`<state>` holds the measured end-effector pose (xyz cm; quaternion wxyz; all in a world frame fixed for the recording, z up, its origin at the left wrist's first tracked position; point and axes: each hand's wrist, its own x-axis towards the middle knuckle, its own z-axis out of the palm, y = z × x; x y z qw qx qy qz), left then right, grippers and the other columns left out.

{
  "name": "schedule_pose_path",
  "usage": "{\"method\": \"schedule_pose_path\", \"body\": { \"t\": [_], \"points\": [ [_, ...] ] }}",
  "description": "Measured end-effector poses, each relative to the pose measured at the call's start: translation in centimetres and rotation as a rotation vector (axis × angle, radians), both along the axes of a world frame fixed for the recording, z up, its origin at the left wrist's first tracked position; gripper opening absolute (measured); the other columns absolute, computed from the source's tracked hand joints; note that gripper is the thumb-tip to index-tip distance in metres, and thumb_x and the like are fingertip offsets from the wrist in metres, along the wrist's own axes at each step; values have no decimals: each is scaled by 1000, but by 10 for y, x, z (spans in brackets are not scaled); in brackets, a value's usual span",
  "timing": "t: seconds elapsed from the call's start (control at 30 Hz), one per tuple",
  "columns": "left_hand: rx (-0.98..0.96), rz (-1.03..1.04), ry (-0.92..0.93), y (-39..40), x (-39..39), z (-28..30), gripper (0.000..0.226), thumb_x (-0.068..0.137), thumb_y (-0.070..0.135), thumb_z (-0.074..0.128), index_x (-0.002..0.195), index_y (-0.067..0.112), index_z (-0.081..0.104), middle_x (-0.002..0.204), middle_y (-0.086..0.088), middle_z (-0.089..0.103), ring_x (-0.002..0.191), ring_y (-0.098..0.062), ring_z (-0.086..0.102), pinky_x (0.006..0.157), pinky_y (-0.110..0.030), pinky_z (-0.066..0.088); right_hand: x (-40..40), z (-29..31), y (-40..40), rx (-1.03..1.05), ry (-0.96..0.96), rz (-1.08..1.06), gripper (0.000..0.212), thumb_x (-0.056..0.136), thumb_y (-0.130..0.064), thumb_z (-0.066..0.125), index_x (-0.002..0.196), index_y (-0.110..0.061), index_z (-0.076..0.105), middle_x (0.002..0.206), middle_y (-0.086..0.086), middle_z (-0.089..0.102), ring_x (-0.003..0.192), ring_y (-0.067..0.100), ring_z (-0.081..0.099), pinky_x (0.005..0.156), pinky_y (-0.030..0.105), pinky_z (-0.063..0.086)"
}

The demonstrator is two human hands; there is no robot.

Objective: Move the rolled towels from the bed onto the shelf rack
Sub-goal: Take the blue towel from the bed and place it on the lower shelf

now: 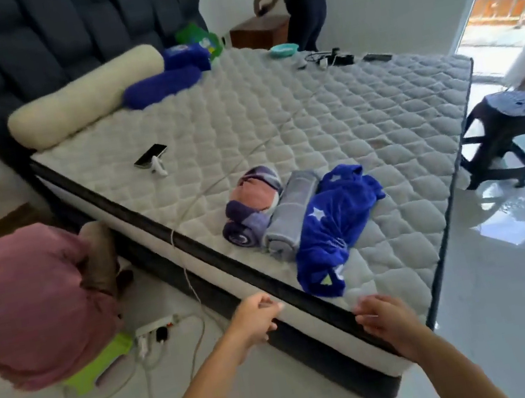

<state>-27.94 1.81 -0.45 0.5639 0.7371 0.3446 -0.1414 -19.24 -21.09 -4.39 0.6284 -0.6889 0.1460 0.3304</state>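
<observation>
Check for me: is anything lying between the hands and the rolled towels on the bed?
Nothing visible. The left hand and right hand are at the mattress edge, with only bare quilting before the blue star towel, grey roll and purple roll. The shelf rack is out of view.

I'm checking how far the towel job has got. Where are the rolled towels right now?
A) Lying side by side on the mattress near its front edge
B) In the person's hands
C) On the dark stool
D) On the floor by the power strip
A: the purple and pink towel, the grey towel and the blue star towel lie together on the mattress, while the left hand and right hand hold nothing.
</observation>
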Motion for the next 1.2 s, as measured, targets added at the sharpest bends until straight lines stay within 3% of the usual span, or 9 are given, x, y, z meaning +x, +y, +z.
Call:
{"method": "schedule_pose_path", "body": {
  "t": [0.23,0.43,0.53,0.63,0.73,0.83,0.93,1.07,1.2],
  "points": [
    [-275,56,152,-13,112,-43,48,88,29,65,129,15,45,116,-7,57,101,-22,57,78,-37,52,101,-6,12,-61,-28,-89,10,93,-14,53,96,-13,63,95,10,66,85,21,62,73,31,48],
    [-417,-75,376,13,203,-71,92,80,32,75,148,18,16,155,-13,30,138,-36,37,85,-55,52,179,-23,52,-188,-4,-154,15,89,-20,59,99,-9,64,91,9,58,84,18,53,71,31,46],
    [-446,-170,535,26,237,-78,89,78,33,76,149,14,24,157,-15,24,139,-37,35,90,-55,49,217,-27,66,-290,-14,-177,14,87,-23,62,90,-9,62,92,11,56,80,20,51,72,34,42],
    [-470,-221,644,34,261,-88,96,75,37,78,151,14,23,159,-14,16,138,-37,35,92,-57,48,247,-29,75,-359,9,-183,36,86,-29,65,111,-5,55,102,4,53,90,20,51,79,34,41],
    [-472,-281,736,38,273,-95,104,73,43,78,152,13,18,159,-17,15,140,-37,33,97,-57,47,271,-35,81,-366,29,-180,45,77,-38,72,101,-8,49,95,0,58,93,19,55,85,35,47],
    [-476,-289,774,34,274,-100,103,75,46,76,153,13,17,160,-17,13,142,-37,29,97,-56,48,286,-53,79,-335,124,-168,65,65,-47,78,114,-11,57,113,2,63,101,23,59,84,38,50],
    [-478,-232,793,25,273,-103,102,74,47,76,152,14,19,159,-18,17,142,-37,28,95,-54,49,287,-61,81,-238,239,-182,62,74,-37,76,125,-13,52,120,0,57,108,23,55,83,35,43],
    [-458,-136,797,13,275,-104,96,74,46,76,149,12,26,154,-18,28,137,-38,36,91,-49,53,294,-67,78,-137,318,-178,58,73,-31,73,124,-12,54,117,7,63,93,21,60,65,31,47],
    [-484,39,734,-1,271,-104,70,81,30,74,138,8,40,137,-18,42,120,-38,49,90,-50,53,300,-70,68,-64,355,-155,38,77,-23,67,111,-13,56,106,9,64,92,24,60,77,36,50]
  ]
}}
